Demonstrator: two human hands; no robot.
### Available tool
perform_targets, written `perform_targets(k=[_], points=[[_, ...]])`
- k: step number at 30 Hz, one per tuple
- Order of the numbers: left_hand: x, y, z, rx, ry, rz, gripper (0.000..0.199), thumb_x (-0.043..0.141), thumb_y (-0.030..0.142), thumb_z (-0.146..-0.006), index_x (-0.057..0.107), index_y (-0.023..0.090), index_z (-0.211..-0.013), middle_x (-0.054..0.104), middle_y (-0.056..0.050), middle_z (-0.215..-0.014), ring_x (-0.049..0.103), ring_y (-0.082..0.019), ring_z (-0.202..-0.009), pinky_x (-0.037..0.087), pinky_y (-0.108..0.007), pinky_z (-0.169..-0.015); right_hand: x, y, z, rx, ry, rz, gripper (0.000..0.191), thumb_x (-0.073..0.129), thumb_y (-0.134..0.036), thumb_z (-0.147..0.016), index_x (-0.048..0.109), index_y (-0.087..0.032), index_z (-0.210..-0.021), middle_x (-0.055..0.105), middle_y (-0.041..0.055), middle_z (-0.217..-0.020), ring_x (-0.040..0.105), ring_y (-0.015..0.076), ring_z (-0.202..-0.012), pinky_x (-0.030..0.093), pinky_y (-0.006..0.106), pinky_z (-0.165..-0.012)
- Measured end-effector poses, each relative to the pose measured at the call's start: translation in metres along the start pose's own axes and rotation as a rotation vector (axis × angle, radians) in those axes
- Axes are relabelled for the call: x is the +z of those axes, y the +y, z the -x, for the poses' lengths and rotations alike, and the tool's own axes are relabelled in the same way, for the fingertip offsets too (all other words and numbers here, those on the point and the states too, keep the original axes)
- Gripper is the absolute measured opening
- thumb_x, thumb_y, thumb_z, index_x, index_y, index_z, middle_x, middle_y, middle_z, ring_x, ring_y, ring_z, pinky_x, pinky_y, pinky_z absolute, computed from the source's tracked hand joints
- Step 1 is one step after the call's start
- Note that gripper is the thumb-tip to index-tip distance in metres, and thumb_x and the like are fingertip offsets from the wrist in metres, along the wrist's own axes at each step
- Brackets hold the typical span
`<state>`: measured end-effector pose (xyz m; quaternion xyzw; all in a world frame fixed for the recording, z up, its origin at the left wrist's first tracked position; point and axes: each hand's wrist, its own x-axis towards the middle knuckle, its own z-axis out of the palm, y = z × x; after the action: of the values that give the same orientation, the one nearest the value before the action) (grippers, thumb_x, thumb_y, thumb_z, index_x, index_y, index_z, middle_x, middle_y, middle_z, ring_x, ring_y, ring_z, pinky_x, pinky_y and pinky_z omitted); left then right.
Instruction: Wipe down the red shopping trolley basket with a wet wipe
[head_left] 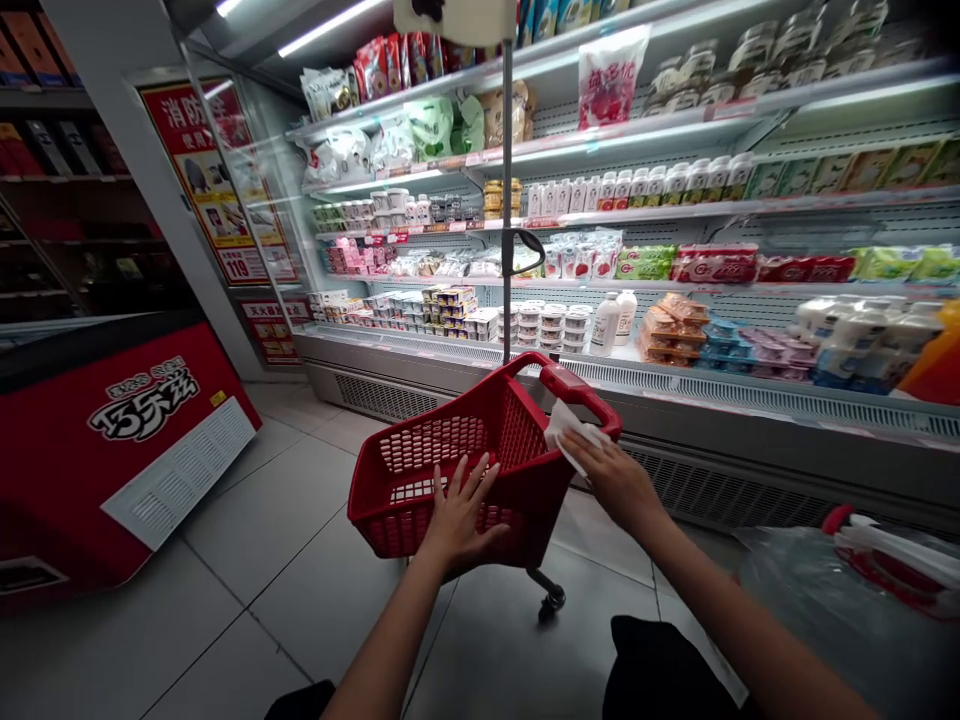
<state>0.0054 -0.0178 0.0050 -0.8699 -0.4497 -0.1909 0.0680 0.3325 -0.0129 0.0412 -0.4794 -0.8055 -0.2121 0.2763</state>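
Observation:
A red plastic shopping cart (pixel 442 440) stands on the tiled floor in front of me, its handle (pixel 581 390) to the right. My left hand (pixel 459 515) has its fingers spread against the near side of the basket. In my right hand (pixel 611 475) is a white wipe (pixel 574 430), pressed by the fingers onto the cart's rim close to the handle. Part of the wipe sticks up past the fingertips. Below the basket, one black caster wheel (pixel 551 605) shows. No goods are visible inside the cart.
Behind the cart runs a refrigerated display case (pixel 420 370) stocked with yogurt, bottles and pouches. A red chest freezer (pixel 172 440) stands at the left. At lower right is a clear plastic-covered thing with a red rim (pixel 840 520). An upright pole (pixel 508 200) rises by the handle.

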Motion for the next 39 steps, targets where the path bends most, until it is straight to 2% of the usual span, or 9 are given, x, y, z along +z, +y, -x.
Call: perform_targets(k=[3, 11, 17, 20, 27, 29, 32, 36, 39], points=[[0.004, 0.009, -0.004, 0.003, -0.009, 0.032, 0.097, 0.055, 0.069, -0.092, 0.002, 0.034, -0.164, 0.022, -0.005, -0.172, 0.009, -0.036, -0.159, -0.008, -0.071, -0.121, 0.0, 0.001, 0.004, 0.038, -0.009, 0.026, 0.076, 0.042, -0.004, -0.092, 0.031, -0.031, -0.163, 0.042, -0.0022, -0.162, 0.037, 0.03, -0.151, 0.044, 0.051, -0.117], [0.003, 0.02, -0.005, 0.019, -0.043, 0.052, 0.092, 0.05, 0.068, -0.095, 0.0, 0.033, -0.164, 0.023, -0.004, -0.172, 0.011, -0.033, -0.159, -0.005, -0.068, -0.123, 0.023, -0.056, 0.006, -0.129, -0.089, -0.17, 0.075, 0.041, -0.004, -0.094, 0.028, -0.03, -0.164, 0.046, -0.001, -0.16, 0.042, 0.0234, -0.148, 0.036, 0.047, -0.125], [-0.003, -0.006, 0.022, -0.134, 0.034, -0.031, 0.085, 0.052, 0.066, -0.095, 0.011, 0.037, -0.164, 0.015, -0.005, -0.174, 0.008, -0.037, -0.16, -0.002, -0.069, -0.123, -0.003, 0.015, 0.01, 0.059, -0.032, -0.013, 0.067, 0.041, -0.014, -0.099, 0.031, -0.029, -0.163, 0.041, -0.0008, -0.162, 0.038, 0.0271, -0.15, 0.035, 0.05, -0.124], [0.0, -0.011, 0.034, -0.198, 0.039, -0.034, 0.082, 0.052, 0.066, -0.094, 0.018, 0.039, -0.163, 0.021, -0.006, -0.172, 0.018, -0.039, -0.157, 0.003, -0.072, -0.122, -0.004, 0.03, 0.012, 0.112, -0.019, 0.019, 0.065, 0.041, -0.017, -0.1, 0.031, -0.026, -0.163, 0.042, 0.003, -0.162, 0.045, 0.0278, -0.147, 0.033, 0.051, -0.125], [0.013, 0.023, 0.028, -0.22, 0.045, -0.041, 0.081, 0.054, 0.062, -0.095, 0.019, 0.038, -0.164, 0.022, -0.008, -0.172, 0.022, -0.04, -0.156, 0.009, -0.073, -0.121, 0.043, -0.057, 0.011, -0.025, -0.102, -0.179, 0.072, 0.042, -0.008, -0.092, 0.035, -0.023, -0.162, 0.045, 0.0025, -0.161, 0.038, 0.0244, -0.15, 0.03, 0.05, -0.127], [0.016, 0.029, 0.025, -0.244, 0.059, -0.051, 0.082, 0.054, 0.06, -0.095, 0.015, 0.039, -0.164, 0.021, -0.007, -0.172, 0.022, -0.041, -0.156, 0.008, -0.075, -0.119, 0.047, -0.065, 0.013, -0.096, -0.143, -0.208, 0.074, 0.042, -0.006, -0.09, 0.033, -0.023, -0.162, 0.044, 0.0021, -0.161, 0.035, 0.023, -0.152, 0.03, 0.049, -0.127], [0.017, 0.032, 0.022, -0.279, 0.065, -0.059, 0.083, 0.055, 0.06, -0.095, 0.015, 0.041, -0.164, 0.021, -0.007, -0.172, 0.024, -0.044, -0.154, 0.011, -0.077, -0.117, 0.036, -0.037, 0.017, -0.12, -0.169, -0.151, 0.072, 0.04, -0.006, -0.092, 0.035, -0.024, -0.161, 0.045, 0.0007, -0.161, 0.034, 0.0224, -0.153, 0.029, 0.048, -0.128], [0.016, 0.035, 0.02, -0.31, 0.038, -0.1, 0.084, 0.055, 0.062, -0.094, 0.015, 0.04, -0.164, 0.021, -0.008, -0.172, 0.028, -0.046, -0.152, 0.014, -0.079, -0.115, 0.008, 0.03, 0.018, 0.031, -0.097, 0.016, 0.066, 0.04, -0.011, -0.097, 0.035, -0.025, -0.162, 0.04, 0.0024, -0.163, 0.034, 0.0262, -0.153, 0.03, 0.052, -0.127], [0.017, 0.041, 0.018, -0.318, 0.024, -0.164, 0.083, 0.051, 0.062, -0.096, 0.011, 0.039, -0.164, 0.017, -0.008, -0.173, 0.024, -0.045, -0.154, 0.013, -0.079, -0.116, 0.001, 0.042, 0.018, 0.079, -0.064, 0.086, 0.069, 0.044, -0.014, -0.097, 0.029, -0.022, -0.164, 0.039, 0.0047, -0.164, 0.032, 0.028, -0.153, 0.033, 0.052, -0.125]])
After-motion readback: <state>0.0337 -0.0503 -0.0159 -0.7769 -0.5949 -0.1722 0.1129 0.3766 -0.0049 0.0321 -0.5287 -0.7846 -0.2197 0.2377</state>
